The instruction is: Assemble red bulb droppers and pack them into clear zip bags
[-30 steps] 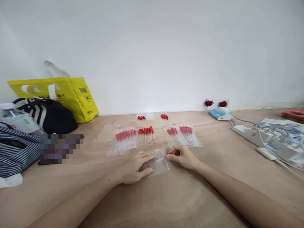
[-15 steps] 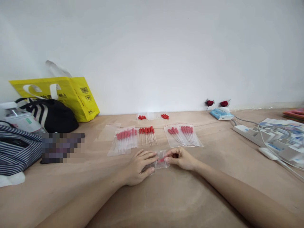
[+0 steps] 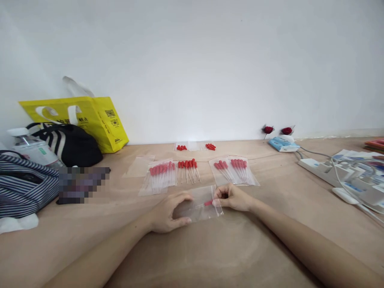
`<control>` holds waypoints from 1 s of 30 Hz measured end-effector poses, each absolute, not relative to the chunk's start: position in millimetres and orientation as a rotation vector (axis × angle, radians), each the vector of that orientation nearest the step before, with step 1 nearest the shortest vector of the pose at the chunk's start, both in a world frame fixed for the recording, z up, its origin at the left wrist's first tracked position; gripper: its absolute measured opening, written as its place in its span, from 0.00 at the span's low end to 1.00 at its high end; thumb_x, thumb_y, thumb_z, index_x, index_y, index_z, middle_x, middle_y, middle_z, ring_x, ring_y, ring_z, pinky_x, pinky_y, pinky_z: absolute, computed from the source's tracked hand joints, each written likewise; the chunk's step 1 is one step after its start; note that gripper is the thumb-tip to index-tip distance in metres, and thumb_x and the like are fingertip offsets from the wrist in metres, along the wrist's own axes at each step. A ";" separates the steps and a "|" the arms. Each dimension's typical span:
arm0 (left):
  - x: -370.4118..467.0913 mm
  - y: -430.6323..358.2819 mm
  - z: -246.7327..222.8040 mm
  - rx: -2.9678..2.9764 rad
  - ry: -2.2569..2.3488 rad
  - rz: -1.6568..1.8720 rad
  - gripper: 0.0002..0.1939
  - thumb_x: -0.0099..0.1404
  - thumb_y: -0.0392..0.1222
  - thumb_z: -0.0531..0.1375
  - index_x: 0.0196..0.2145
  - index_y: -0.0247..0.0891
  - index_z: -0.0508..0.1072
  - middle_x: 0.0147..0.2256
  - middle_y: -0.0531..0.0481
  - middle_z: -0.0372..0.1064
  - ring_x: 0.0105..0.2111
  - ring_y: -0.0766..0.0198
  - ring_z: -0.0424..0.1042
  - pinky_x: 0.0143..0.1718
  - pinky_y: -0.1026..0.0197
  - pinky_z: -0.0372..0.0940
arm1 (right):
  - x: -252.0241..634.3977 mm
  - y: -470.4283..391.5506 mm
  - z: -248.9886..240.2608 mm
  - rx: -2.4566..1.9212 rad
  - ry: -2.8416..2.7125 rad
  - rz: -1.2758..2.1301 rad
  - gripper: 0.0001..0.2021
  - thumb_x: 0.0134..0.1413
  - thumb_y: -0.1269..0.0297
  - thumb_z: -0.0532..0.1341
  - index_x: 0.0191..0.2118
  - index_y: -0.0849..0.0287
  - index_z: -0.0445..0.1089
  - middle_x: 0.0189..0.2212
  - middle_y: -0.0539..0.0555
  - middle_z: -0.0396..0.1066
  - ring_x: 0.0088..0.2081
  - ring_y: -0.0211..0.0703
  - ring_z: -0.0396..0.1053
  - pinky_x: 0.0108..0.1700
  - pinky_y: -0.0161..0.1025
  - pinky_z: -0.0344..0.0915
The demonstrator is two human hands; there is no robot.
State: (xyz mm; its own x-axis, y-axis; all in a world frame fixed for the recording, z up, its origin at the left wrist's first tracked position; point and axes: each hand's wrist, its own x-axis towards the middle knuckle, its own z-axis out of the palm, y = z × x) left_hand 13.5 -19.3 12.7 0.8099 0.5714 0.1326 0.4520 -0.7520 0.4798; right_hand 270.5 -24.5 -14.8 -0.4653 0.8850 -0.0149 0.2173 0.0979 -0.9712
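Observation:
A clear zip bag [image 3: 198, 216] lies on the table between my hands. Inside it is a dropper with a red bulb [image 3: 208, 203] and a thin clear tube pointing left. My right hand [image 3: 232, 199] is closed at the bag's right end, thumb and forefinger pinching the end of the bulb. My left hand [image 3: 169, 212] rests at the bag's left end, thumb and fingers apart in a C shape, touching the plastic. Beyond them lie several loose red-bulbed droppers [image 3: 188, 170], between a left group of filled bags [image 3: 159, 176] and a right filled bag [image 3: 235, 172].
Further back are small bags with red pieces [image 3: 210, 147]. To the left are a yellow bag [image 3: 111, 128], a black bag [image 3: 81, 148], a bottle [image 3: 39, 150] and a striped pouch [image 3: 27, 184]. A tissue pack [image 3: 282, 145], two red roses [image 3: 268, 129] and a corded power strip [image 3: 318, 168] sit right.
The bag now lies spread flatter and wider between my hands. My left hand has opened and moved slightly left, its fingers off the bag's middle. The view has shifted slightly.

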 end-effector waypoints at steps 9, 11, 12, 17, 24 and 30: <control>5.4 -14.7 4.8 2.566 0.685 0.375 0.21 0.59 0.45 0.57 0.50 0.42 0.63 0.52 0.47 0.61 0.52 0.58 0.59 0.55 0.52 0.51 | 271.2 -24.1 -21.3 -1.201 -1.846 1.162 0.15 0.29 0.54 0.69 0.20 0.61 0.70 0.19 0.47 0.63 0.20 0.30 0.55 0.22 0.31 0.51; 5.8 -14.5 4.4 2.574 0.684 0.363 0.21 0.59 0.45 0.56 0.51 0.43 0.63 0.53 0.48 0.60 0.53 0.58 0.58 0.55 0.52 0.51 | 269.4 -25.0 -20.5 -1.186 -1.926 1.067 0.14 0.31 0.54 0.68 0.22 0.60 0.72 0.20 0.48 0.64 0.21 0.30 0.55 0.23 0.31 0.51; 5.5 -14.4 4.2 2.579 0.683 0.354 0.21 0.59 0.45 0.56 0.51 0.43 0.63 0.53 0.48 0.60 0.53 0.58 0.58 0.55 0.51 0.50 | 268.9 -25.4 -20.3 -1.178 -1.952 1.033 0.13 0.33 0.54 0.67 0.22 0.59 0.73 0.21 0.48 0.64 0.22 0.31 0.57 0.24 0.31 0.53; 3.7 -15.4 4.3 2.601 0.705 0.332 0.22 0.59 0.46 0.56 0.52 0.43 0.62 0.53 0.48 0.59 0.54 0.58 0.57 0.55 0.51 0.50 | 273.2 -23.7 -21.4 -1.119 -1.998 1.027 0.10 0.41 0.56 0.63 0.25 0.58 0.74 0.24 0.50 0.67 0.27 0.34 0.63 0.31 0.33 0.58; 8.3 -18.6 9.8 2.570 0.746 0.307 0.24 0.60 0.46 0.54 0.54 0.42 0.57 0.54 0.47 0.58 0.55 0.56 0.55 0.55 0.49 0.51 | 274.9 17.0 2.4 -1.605 -1.757 0.717 0.05 0.42 0.71 0.58 0.26 0.62 0.70 0.25 0.50 0.71 0.27 0.35 0.66 0.30 0.30 0.60; 5.6 -18.5 10.8 2.576 0.748 0.373 0.17 0.64 0.42 0.49 0.51 0.40 0.60 0.53 0.45 0.58 0.55 0.58 0.54 0.54 0.52 0.53 | 226.6 77.1 15.2 -1.854 -1.672 0.606 0.08 0.42 0.66 0.60 0.32 0.64 0.70 0.29 0.55 0.72 0.32 0.40 0.69 0.30 0.31 0.61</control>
State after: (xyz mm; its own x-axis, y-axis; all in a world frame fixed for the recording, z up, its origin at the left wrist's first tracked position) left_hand 5.6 -18.5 10.8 0.8183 0.5589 0.1339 0.4431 -0.7620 0.4723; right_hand 226.6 77.1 15.2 0.1184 0.9922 0.0393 0.7365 -0.0612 -0.6736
